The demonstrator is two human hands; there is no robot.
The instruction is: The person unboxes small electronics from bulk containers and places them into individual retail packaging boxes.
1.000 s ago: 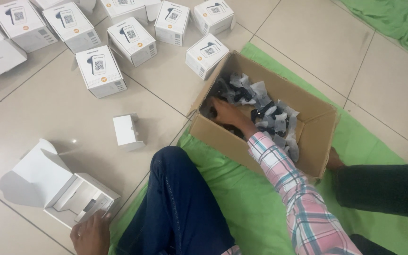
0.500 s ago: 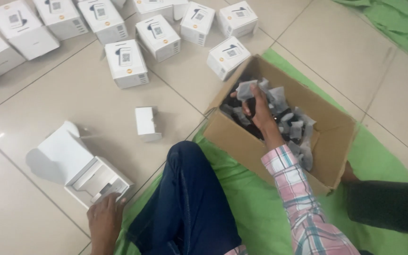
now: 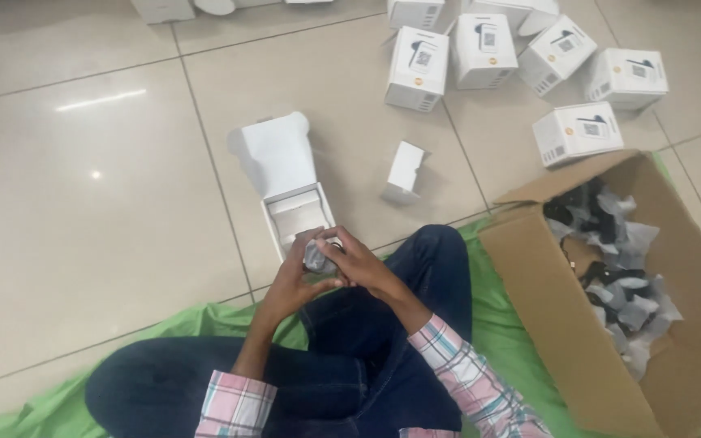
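The person sits cross-legged on a green cloth [image 3: 172, 345] spread over the tiled floor [image 3: 83, 203]. Both hands meet just above the knees. The left hand [image 3: 290, 280] and the right hand [image 3: 359, 264] are wrapped together around a small wrapped item [image 3: 316, 258], grey and dark, so it sits snug between the fingers. Both hands are closed on it; it is up off the floor, held close to the body where the person can look right down at it.

Just in front of the hands lies an open white box [image 3: 285, 174], its lid flipped back and its tray facing up. It is touching or nearly touching the fingertips, so it is easy to get to. A small white insert [image 3: 405, 170] lies on the floor a little way off to the side, out of the way.

To the right stands a big cardboard box [image 3: 553, 316] with its flaps open, resting on the cloth near the knee. It is full of more grey-wrapped pieces [image 3: 618, 268], all jumbled up.

Further back, several closed white boxes [image 3: 480, 53] sit in a loose bunch on the floor, well apart from the hands.
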